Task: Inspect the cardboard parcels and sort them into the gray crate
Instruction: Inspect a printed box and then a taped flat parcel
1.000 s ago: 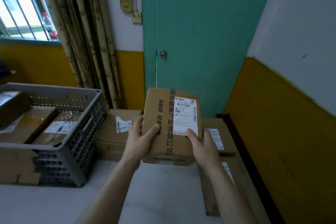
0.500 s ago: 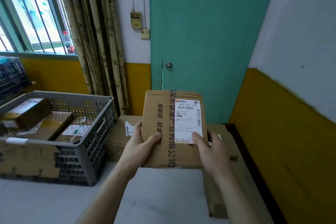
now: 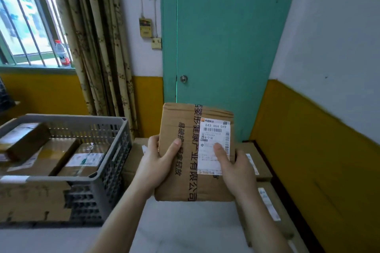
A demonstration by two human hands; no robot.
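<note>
I hold a brown cardboard parcel [image 3: 185, 170] upright in front of me, its white shipping label facing me. My left hand [image 3: 156, 162] grips its left edge with the thumb on the front. On the right edge sits my right hand [image 3: 232, 168], thumb pressed on the label. The gray crate [image 3: 107, 174] stands at the left with several parcels [image 3: 82, 160] inside. More cardboard parcels [image 3: 255, 162] lie behind and to the right of the held one.
A white table top [image 3: 185, 228] lies below my arms. Torn cardboard [image 3: 33, 201] leans on the crate's front. A teal door [image 3: 222, 47] and curtains [image 3: 98, 47] stand behind; a yellow and white wall [image 3: 308, 150] runs along the right.
The parcel has been raised and tilted more upright toward me. My view has lifted, showing more of the window and door. Both hands keep their grip.
</note>
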